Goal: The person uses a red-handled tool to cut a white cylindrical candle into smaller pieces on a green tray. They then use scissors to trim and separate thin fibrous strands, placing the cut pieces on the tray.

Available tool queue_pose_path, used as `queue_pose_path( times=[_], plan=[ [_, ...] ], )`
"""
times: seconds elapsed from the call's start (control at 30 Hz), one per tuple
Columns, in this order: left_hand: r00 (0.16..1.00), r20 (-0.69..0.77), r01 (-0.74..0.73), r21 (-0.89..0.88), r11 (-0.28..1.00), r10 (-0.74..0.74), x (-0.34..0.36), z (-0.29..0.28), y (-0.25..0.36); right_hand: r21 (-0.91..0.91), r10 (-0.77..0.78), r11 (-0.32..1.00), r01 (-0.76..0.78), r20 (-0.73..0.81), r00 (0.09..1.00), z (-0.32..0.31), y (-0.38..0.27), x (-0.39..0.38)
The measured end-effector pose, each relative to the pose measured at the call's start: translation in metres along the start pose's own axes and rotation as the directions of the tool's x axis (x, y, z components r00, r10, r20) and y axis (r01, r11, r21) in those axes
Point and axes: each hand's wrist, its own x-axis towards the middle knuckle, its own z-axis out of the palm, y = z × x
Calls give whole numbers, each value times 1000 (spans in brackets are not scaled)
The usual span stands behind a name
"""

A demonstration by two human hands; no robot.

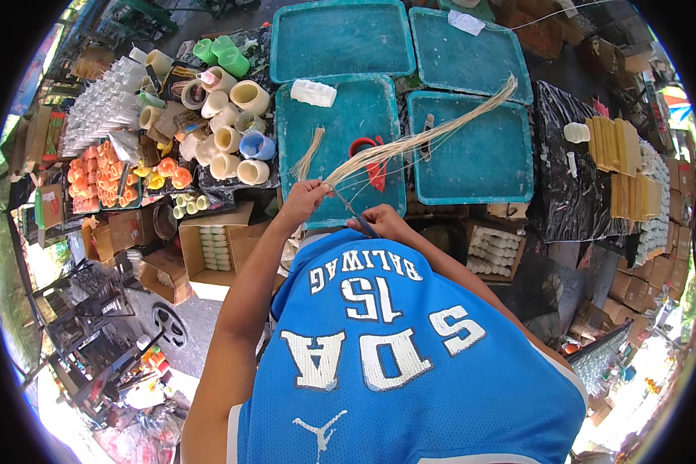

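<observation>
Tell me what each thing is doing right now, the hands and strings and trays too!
left hand: pinching the end of the string bundle
right hand: holding scissors
scissors: at the held end
string bundle: stretched over the trays
teal trays: lying flat
short strings: lying loose on a tray

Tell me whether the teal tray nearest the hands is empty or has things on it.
Not empty. The teal tray holds a short pale strand bundle, a white ribbed block and a red tool.

Scissor handles (367,226) hidden in R hand (379,223)
</observation>
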Motion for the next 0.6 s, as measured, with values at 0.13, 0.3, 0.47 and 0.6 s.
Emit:
queue_pose_path(
  times=[0.13, 0.3, 0.47, 0.6],
  plan=[
    [1000, -7, 18, 24, 1000, -18, 0, 4, 1, 114, 35, 993, -43, 77, 996, -4, -6, 0],
    [1000, 17, -18, 63, 998, 17, 3, 7, -4, 179, 55, 981, -72, 99, 994, -5, -14, 8],
    [999, -6, -41, 65, 997, 42, 1, 9, -3, 154, 5, 988, -16, 72, 997, -4, -10, 12],
    [999, -2, -43, 38, 998, 43, 1, 6, 0, 9, -28, 1000, 28, 13, 1000, -4, -2, 2]
  ],
)
